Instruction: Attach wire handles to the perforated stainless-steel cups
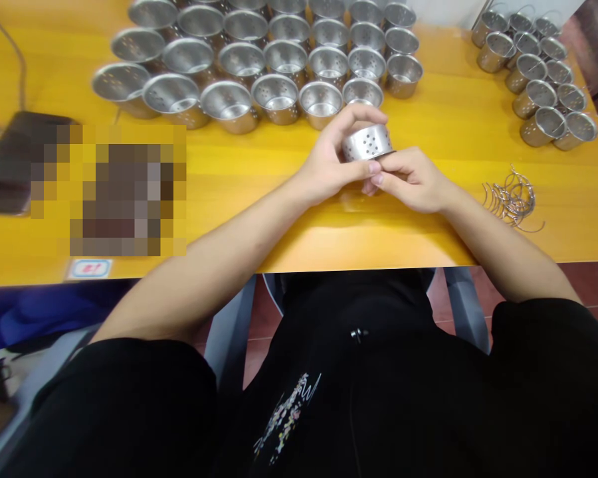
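A small perforated steel cup point(367, 142) is held upside down just above the yellow table point(259, 192), near its front edge. My left hand point(329, 159) wraps round the cup's top and left side with curled fingers. My right hand point(412, 180) pinches at the cup's lower rim with thumb and fingers pressed together; what sits between those fingertips is too small to make out. A loose pile of wire handles point(513, 199) lies on the table to the right of my right hand.
Several rows of handle-less steel cups point(259, 60) fill the far middle of the table. A smaller group of cups with handles point(538, 73) stands at the far right. A dark device point(14, 159) and a blurred patch lie at the left.
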Motion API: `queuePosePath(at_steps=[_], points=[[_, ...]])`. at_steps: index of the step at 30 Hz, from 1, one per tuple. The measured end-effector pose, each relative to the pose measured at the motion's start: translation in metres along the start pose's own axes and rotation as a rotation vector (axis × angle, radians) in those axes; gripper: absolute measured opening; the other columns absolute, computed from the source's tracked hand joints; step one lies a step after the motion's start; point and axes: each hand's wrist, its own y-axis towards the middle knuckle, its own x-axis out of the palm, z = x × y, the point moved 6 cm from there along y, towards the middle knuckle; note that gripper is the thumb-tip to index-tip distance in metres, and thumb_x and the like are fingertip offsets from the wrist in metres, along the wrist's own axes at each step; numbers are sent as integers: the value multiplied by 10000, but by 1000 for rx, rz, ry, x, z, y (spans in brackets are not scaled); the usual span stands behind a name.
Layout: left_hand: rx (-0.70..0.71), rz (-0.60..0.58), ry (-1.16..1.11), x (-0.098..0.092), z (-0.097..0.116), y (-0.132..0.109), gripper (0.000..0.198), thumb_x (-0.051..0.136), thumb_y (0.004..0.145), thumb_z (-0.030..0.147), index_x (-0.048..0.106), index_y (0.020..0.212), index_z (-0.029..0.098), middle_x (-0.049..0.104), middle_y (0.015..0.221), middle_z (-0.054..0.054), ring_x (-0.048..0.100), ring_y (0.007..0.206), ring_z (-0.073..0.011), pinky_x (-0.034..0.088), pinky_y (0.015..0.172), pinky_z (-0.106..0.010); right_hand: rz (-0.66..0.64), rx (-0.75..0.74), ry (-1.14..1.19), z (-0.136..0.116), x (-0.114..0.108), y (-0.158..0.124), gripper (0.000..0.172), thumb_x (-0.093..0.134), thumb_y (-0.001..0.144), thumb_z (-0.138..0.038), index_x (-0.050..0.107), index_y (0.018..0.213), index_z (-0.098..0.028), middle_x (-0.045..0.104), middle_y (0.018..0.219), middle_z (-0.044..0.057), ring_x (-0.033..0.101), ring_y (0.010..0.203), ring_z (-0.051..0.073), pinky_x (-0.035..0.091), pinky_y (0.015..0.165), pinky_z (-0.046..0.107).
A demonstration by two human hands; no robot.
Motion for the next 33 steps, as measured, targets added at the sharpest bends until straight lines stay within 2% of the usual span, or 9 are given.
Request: queuePosePath(at_steps=[4, 8, 13, 18, 22, 24, 30, 33], points=[[9, -5, 4, 1, 7, -4, 1061, 1292, 572, 774, 774, 1391, 340, 885, 1256, -77, 793, 755, -209, 616, 607, -345, 4, -11, -25, -3, 0, 1, 612, 716, 1318, -725, 933, 1077, -207, 911, 968, 59, 810, 863, 194, 638, 849, 314], [7, 5, 38, 4, 16, -5, 1065, 1268, 597, 846, 742, 1371, 337, 884, 1256, -91, 823, 785, -230, 617, 618, -354, 2, 1, -43, -5, -2, 2, 636, 725, 1300, -756, 937, 1068, -203, 924, 968, 60, 819, 863, 195, 647, 866, 318], [-9, -2, 52, 5, 13, -5, 1136, 1266, 597, 867, 718, 1446, 349, 882, 1271, -89, 844, 816, -244, 632, 654, -361, -13, 15, -58, -4, -4, 0, 517, 750, 1293, -632, 948, 1072, -207, 936, 971, 48, 815, 847, 192, 652, 868, 324], [3, 38, 10, 1, 10, -6, 1159, 1337, 508, 720, 749, 1440, 359, 897, 1355, -98, 890, 973, -278, 682, 731, -360, -14, 24, -59, -7, -5, 1, 431, 784, 1264, -554, 949, 1049, -219, 928, 953, 34, 816, 851, 196, 640, 864, 331], [-8, 82, 12, -3, 3, -3, 1237, 1356, 397, 713, 764, 1437, 401, 899, 1342, -86, 912, 1107, -335, 741, 842, -410, -30, 150, -68, -10, -6, 4, 386, 867, 1213, -588, 925, 993, -276, 886, 861, -5, 796, 879, 214, 642, 836, 334], [-22, 95, 14, -5, -1, -3, 1259, 1358, 369, 702, 770, 1444, 413, 897, 1347, -84, 907, 1103, -340, 744, 841, -420, -21, 197, -68, -12, -6, 5, 381, 901, 1192, -598, 904, 954, -301, 858, 810, -14, 797, 900, 230, 650, 839, 346], [-14, 18, 30, -5, -7, -4, 1264, 1318, 474, 705, 710, 1537, 395, 864, 1384, -114, 877, 1038, -316, 705, 743, -386, -34, 209, -84, -14, -6, 7, 441, 895, 1180, -677, 888, 939, -308, 844, 785, -12, 798, 927, 247, 647, 858, 366], [3, 5, 45, -4, -6, -4, 1274, 1276, 519, 755, 660, 1577, 400, 852, 1391, -111, 879, 1059, -312, 718, 765, -373, -48, 192, -140, -12, -6, 6, 458, 820, 1216, -687, 905, 974, -308, 870, 823, -5, 798, 931, 251, 635, 847, 367]])
